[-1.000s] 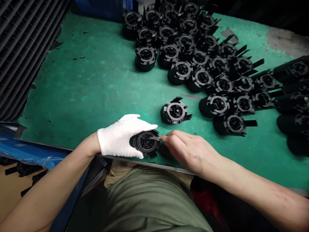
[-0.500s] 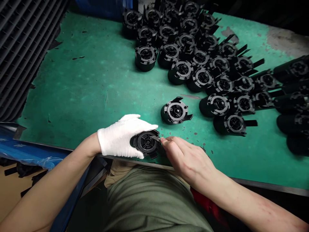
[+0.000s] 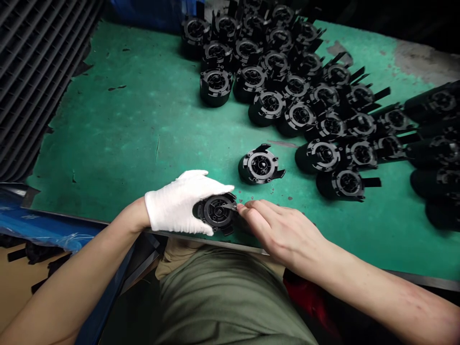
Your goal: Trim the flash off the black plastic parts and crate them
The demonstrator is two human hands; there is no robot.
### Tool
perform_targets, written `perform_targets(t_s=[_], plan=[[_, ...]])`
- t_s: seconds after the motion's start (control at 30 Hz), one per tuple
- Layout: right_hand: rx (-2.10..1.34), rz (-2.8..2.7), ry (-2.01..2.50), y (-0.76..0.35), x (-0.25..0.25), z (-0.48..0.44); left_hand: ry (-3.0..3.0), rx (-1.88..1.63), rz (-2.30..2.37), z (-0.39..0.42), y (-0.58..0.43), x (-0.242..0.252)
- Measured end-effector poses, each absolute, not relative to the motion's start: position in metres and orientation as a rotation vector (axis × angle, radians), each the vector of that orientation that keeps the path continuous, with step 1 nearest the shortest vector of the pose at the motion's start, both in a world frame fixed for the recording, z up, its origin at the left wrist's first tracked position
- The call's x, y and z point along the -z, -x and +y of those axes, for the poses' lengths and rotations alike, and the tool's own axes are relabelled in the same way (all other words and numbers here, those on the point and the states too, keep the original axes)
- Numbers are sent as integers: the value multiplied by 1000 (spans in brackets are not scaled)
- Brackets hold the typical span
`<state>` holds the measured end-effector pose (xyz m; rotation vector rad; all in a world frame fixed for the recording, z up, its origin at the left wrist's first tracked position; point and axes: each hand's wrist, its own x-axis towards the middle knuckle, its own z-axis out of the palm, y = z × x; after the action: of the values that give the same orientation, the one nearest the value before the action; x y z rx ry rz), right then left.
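My left hand [image 3: 181, 201], in a white glove, is closed round a round black plastic part [image 3: 216, 213] at the near edge of the green table [image 3: 136, 134]. My bare right hand [image 3: 278, 230] pinches a small thin blade [image 3: 230, 206] whose tip rests on the face of that part. One more black part [image 3: 260, 166] stands alone just beyond my hands.
Several identical black round parts [image 3: 287, 91] are crowded in rows at the back and right of the table. A dark ribbed panel [image 3: 32, 72] lies along the left side. Blue plastic sheeting [image 3: 39, 230] hangs below the table's near left edge.
My right hand shifted slightly along the part's face with the blade, first down, then back up. The left hand and the part stayed put.
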<state>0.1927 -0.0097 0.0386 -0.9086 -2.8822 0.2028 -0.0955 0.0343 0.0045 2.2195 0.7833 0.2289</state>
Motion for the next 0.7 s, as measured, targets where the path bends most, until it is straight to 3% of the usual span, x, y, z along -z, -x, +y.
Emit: perform_targets(t_s=[0.7], plan=[[-319,-2741,899,-201,-35,3,-2251,-276,786,31,98,-1]])
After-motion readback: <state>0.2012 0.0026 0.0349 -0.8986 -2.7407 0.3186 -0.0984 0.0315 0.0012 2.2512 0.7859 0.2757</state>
